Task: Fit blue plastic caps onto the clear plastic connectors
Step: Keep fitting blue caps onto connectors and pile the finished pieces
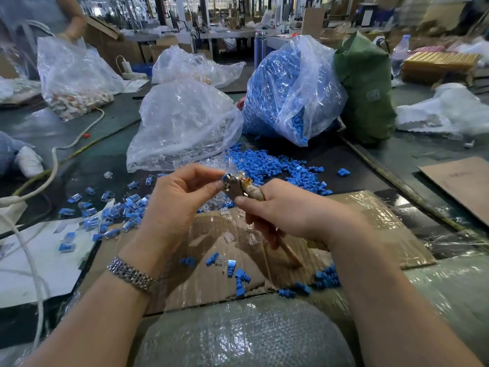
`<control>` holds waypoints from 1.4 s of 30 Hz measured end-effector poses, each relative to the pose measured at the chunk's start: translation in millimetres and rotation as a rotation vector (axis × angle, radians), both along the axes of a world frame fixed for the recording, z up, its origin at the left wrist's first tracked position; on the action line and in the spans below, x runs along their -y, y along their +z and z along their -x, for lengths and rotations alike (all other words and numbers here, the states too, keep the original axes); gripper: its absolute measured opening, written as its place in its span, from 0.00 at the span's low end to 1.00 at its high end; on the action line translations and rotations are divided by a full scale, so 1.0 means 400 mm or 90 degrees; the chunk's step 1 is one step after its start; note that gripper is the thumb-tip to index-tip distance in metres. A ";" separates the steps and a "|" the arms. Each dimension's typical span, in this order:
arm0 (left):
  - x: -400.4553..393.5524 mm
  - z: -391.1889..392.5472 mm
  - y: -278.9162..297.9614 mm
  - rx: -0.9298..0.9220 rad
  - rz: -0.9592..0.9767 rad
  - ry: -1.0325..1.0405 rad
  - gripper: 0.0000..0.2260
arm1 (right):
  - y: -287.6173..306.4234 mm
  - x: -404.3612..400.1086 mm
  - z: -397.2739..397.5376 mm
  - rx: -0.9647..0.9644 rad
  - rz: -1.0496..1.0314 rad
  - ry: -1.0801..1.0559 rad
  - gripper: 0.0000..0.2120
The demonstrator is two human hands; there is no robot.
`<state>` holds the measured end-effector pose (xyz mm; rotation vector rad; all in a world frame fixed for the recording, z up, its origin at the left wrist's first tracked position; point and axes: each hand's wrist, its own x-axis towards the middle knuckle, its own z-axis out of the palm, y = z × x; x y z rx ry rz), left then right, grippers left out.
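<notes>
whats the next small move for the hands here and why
Probably squeeze the pliers shut. The right hand grips their wrapped handles, and the left hand pinches a small blue cap right at the metal head, so the piece looks placed for pressing. Whether a clear connector is already in there is too small to tell.

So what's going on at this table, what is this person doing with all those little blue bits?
A person is fitting small parts together at a cluttered work table. The right hand grips a metal plier-like tool with a wrapped handle. The left hand pinches a small blue plastic cap at the tool's tip. Loose blue caps lie heaped behind the hands, spilling from a clear bag of blue caps. Capped pieces pile to the left, and clear plastic connectors lie on the flattened cardboard.
</notes>
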<state>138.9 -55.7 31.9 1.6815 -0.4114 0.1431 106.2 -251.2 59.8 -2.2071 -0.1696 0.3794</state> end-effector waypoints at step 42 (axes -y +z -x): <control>0.007 -0.021 -0.051 0.066 -0.535 0.097 0.05 | -0.035 -0.088 -0.140 0.116 0.355 -0.032 0.09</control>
